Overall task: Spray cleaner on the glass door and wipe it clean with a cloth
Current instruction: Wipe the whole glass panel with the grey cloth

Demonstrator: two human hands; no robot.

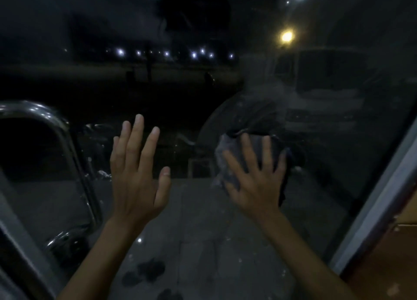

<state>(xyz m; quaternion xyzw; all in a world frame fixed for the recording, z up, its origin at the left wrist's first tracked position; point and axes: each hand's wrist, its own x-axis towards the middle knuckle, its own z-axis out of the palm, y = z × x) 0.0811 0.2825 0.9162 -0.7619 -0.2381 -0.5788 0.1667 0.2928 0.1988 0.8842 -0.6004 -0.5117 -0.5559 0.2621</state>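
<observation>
The glass door [225, 85] fills the view, dark outside with street lights behind it. My right hand [255, 178] presses a grey-blue cloth [228, 164] flat against the glass with spread, straight fingers. A hazy wiped arc shows on the pane above the cloth. My left hand [135, 171] is raised beside it, fingers straight and together, palm toward the glass and holding nothing; whether it touches the pane I cannot tell. No spray bottle is in view.
A curved chrome door handle [56, 128] stands at the left of the pane. The door's pale frame [379, 187] runs diagonally at the right, with a brown wooden surface [388, 254] beyond it. A parked vehicle [327, 92] shows through the glass.
</observation>
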